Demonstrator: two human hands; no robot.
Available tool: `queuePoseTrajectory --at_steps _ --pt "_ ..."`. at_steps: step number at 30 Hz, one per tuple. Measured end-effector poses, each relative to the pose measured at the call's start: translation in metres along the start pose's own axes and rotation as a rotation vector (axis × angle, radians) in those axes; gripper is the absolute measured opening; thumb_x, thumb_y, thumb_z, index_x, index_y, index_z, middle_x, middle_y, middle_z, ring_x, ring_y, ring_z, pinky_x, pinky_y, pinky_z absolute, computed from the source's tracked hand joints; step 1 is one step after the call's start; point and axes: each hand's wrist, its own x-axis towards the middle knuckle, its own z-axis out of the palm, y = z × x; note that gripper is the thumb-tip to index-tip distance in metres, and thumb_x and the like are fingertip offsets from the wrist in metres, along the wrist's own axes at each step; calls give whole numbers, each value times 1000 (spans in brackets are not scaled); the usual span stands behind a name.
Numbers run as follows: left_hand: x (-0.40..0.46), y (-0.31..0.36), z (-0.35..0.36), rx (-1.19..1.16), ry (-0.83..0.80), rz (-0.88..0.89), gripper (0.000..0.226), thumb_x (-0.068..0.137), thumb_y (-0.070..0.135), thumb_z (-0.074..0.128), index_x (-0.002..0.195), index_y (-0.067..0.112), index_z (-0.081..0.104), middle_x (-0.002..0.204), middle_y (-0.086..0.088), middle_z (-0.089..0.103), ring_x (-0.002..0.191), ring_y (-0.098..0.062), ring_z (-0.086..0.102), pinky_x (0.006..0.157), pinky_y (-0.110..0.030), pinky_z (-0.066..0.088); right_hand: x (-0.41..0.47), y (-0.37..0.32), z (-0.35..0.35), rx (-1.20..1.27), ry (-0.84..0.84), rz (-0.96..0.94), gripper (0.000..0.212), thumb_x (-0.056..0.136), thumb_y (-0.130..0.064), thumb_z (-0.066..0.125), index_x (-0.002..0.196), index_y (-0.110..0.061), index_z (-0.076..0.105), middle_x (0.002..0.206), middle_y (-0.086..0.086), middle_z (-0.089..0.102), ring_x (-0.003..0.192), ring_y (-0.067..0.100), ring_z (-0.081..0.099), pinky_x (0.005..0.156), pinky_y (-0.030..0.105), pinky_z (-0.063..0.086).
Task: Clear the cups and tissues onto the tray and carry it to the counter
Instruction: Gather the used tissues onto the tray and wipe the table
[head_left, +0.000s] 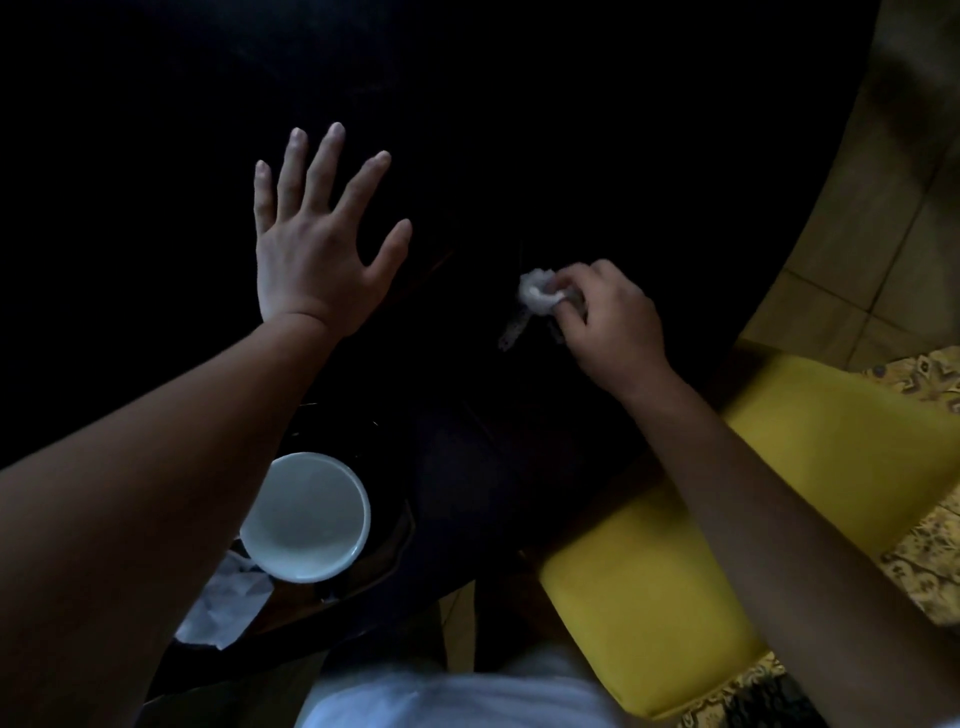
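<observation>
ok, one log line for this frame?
left hand: open, spread over dark table | right hand: pinching tissue | cup, tissue on tray | tray not lifted

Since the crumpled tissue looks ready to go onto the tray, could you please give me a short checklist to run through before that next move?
1. Tissue held: the right hand pinches the crumpled tissue in its fingers. Ok.
2. Left hand free: fingers spread over the dark table, holding nothing. Ok.
3. Tray located: a dark rim shows near the white cup, but its full outline is lost in the dark. Cannot tell.
4. Cup upright: it stands mouth up. Ok.
5. Other tissue: lies beside the cup, partly under the left forearm; whether on the tray, cannot tell.
6. Table fully cleared: too dark. Cannot tell.
</observation>
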Motion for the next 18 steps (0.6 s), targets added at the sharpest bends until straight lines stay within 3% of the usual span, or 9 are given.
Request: queuePoseTrajectory --at_steps 5,7,10,15,18 --pt "-2 -2 -2 1 1 8 63 101 62 39 158 34 35 171 -2 18 159 -29 6 127 -53 2 -40 12 -5 51 -49 -1 17 94 -18 58 107 -18 68 102 -1 60 87 21 62 68 32 48" --pt "-3 -3 -2 1 3 10 63 101 61 40 158 34 35 171 -2 18 159 -29 7 127 -53 2 -32 12 -10 88 8 26 15 94 -16 60 106 -13 69 100 3 63 89 21 63 70 26 42" --pt "-3 -3 -1 4 8 14 63 101 61 40 157 34 36 171 -2 19 159 -29 8 127 -53 3 3 3 -19 117 129 55 19 93 -20 59 108 -15 69 103 5 66 92 22 64 73 27 45" --pt "-2 -3 -1 6 8 11 63 101 62 39 157 34 36 171 -1 18 159 -28 7 127 -53 2 46 -15 -4 84 116 44 29 91 -23 55 114 -21 73 102 6 66 94 26 65 77 30 49" --pt "-3 -4 0 3 9 13 63 101 62 39 157 34 36 171 -1 18 159 -29 7 127 -53 2 35 -18 9 53 97 50 27 92 -22 56 113 -20 73 97 6 62 89 27 64 69 29 44"
